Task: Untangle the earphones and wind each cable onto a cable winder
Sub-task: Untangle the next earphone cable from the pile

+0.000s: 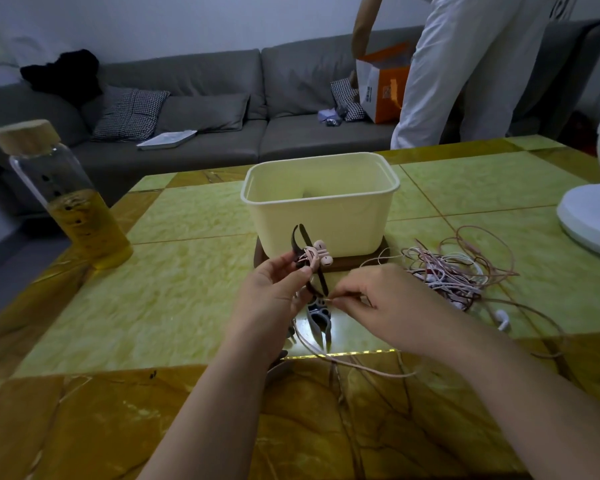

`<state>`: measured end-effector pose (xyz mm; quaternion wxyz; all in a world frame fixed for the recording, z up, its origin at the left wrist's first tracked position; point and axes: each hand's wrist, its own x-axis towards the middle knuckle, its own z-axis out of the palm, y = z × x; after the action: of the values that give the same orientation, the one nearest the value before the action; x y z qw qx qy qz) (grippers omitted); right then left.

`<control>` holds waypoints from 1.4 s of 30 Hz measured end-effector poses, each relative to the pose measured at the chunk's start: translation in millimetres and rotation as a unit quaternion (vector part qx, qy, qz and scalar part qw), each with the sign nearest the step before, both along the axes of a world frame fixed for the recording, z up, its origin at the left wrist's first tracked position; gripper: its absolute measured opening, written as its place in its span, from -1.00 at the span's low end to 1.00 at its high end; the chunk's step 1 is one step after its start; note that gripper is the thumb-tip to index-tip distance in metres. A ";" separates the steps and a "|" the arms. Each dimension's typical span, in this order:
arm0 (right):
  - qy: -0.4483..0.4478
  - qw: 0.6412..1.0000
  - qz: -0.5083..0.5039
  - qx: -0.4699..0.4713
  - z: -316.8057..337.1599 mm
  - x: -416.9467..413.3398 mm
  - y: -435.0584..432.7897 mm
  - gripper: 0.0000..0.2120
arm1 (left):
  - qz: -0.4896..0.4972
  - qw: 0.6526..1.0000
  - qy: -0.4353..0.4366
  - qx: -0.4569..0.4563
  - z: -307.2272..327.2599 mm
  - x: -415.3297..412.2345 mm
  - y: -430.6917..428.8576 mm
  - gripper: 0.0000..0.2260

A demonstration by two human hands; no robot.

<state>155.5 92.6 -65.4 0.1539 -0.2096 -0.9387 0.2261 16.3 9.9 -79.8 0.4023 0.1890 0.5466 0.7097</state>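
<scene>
My left hand [274, 292] grips a dark fishbone-shaped cable winder [303, 252] upright above the table, with two pink earbuds [321, 252] tucked at its top. My right hand [378, 299] pinches the pink cable [343, 365] close to the winder's lower end; the cable trails in a loop toward me across the table. A tangled pile of pink, white and dark earphone cables [454, 271] lies to the right of my right hand, with a white earbud [503, 318] at its near edge. A grey winder [319, 318] lies flat on the table under my hands.
A cream plastic tub [321, 206] stands on a dark board just behind my hands. A glass bottle [63, 195] with yellow liquid is at the left. A white fan base [589, 216] sits at the right edge. Beyond the table are a grey sofa and a standing person.
</scene>
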 end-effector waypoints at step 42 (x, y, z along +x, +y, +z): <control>0.176 0.857 -0.040 -0.482 -19.5 1.0 42.4 -0.58 | -0.309 0.930 0.193 -0.046 14.5 -9.4 -26.6 -0.70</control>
<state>156.5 135.0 -84.9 0.2051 -0.2517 -0.6601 0.6774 6.9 -16.7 -65.3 0.4967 0.4633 0.5600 0.4743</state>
